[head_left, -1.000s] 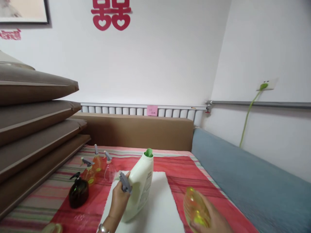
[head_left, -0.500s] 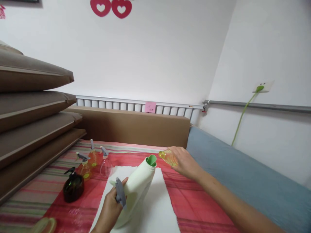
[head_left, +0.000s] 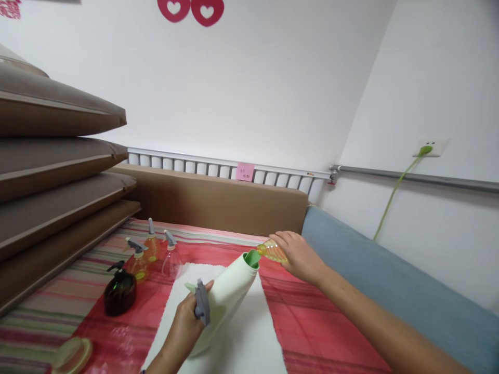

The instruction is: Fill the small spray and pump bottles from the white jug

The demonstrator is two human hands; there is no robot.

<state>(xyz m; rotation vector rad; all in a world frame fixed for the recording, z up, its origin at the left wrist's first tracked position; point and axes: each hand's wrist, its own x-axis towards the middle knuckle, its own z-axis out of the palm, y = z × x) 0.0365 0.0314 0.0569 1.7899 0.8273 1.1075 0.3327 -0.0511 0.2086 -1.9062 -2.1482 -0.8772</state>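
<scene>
My left hand (head_left: 186, 321) is closed around the side of a tilted pale green jug (head_left: 226, 296); a grey spray trigger head (head_left: 201, 302) is also held in it. The jug's mouth, with a green lip (head_left: 252, 257), points up and to the right. My right hand (head_left: 302, 255) grips a clear yellow bottle (head_left: 274, 250), tipped with its neck down to the left, at the jug's mouth. The bottle's neck appears to meet the green lip; whether liquid flows I cannot tell. Under the jug lies a white cloth (head_left: 253, 337).
Left of the cloth stand several spray bottles, among them a pink one (head_left: 171, 264) and a yellow one (head_left: 138, 267), and a dark pump bottle (head_left: 120, 295). A yellowish round lid (head_left: 72, 356) lies nearer. Stacked cushions (head_left: 58, 156) rise at left; a blue padded panel (head_left: 370, 275) borders the right.
The yellow bottle and the jug's mouth have come together, where a gap stood between them before. The view has also shifted slightly.
</scene>
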